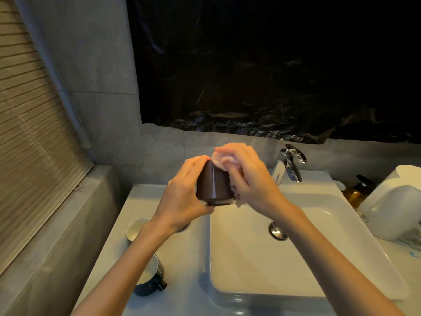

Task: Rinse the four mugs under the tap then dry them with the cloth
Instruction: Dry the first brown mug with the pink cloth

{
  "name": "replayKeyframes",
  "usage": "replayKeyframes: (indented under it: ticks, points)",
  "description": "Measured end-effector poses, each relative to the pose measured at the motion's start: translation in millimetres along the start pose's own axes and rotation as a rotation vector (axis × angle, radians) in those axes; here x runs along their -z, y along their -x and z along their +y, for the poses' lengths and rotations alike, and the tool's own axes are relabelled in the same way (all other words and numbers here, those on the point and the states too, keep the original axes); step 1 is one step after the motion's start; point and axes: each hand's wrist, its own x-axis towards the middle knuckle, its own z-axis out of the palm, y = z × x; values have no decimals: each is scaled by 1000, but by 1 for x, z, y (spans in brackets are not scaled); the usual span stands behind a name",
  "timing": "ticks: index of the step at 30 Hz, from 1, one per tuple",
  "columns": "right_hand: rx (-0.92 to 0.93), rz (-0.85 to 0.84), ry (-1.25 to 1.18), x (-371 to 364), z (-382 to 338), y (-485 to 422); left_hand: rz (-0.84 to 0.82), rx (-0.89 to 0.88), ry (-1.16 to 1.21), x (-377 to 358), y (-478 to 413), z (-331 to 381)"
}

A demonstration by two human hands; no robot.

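Brown mug gripped by L hand, R hand w/ cloth.

Left hand gripped a brown mug above the sink; right hand pressed a cloth against it.

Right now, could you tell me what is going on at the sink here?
A person is drying a dark brown mug. The left hand grips it, tipped, above the counter, and the right hand holds a pale cloth against its far end. Two more mugs stand on the counter, a light mug and a dark blue mug. No water shows at the tap.
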Motion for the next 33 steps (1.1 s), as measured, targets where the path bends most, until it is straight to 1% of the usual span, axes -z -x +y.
replayKeyframes:
  ticks: [2, 4, 7, 9, 12, 13, 14, 17, 19, 23, 24, 26, 30, 31, 33]
  points:
    - [143, -7, 64, -6, 3, 9, 24, 11, 25, 1, -1, -2]
    - [255, -18, 62, -10, 4, 24, 42, 20, 16, 3, -3, -8]
    - [329, -59, 70, -17, 5, 39, 19, 20, -16, 5, -5, -14]
    - [271, -28, 38, -17, 8, 27, -2, 10, -5, 6, -3, -15]
    - [97, 89, -30, -14, 11, 0, 8, 1, 65, 5, 0, -15]
    - [85, 96, -46, -13, 11, -2, 21, 15, 104, 4, 0, -15]
    - [105, 84, -56, -14, 11, 2, 35, 34, 139, 4, 1, -17]
    - [249, 15, -47, -20, 6, 31, 56, 91, 177, 6, 2, -23]
    - [251, -7, -68, -19, 4, 40, 30, 89, 167, 6, 2, -25]
    - [5, 67, -182, -8, 12, 6, -12, 50, 234, 1, 2, -19]
    - [-28, 91, -192, -5, 12, -1, -8, 53, 250, -1, 1, -18]
    - [-17, 104, -199, -3, 8, 0, 8, 78, 275, -2, 0, -18]
    - [166, 14, -158, -9, -1, 37, 35, 121, 315, 2, -1, -23]
    - [181, 3, -153, -10, 0, 40, 28, 117, 309, 2, -1, -23]
    - [120, 27, -171, -7, 6, 29, 10, 105, 308, -1, -1, -22]
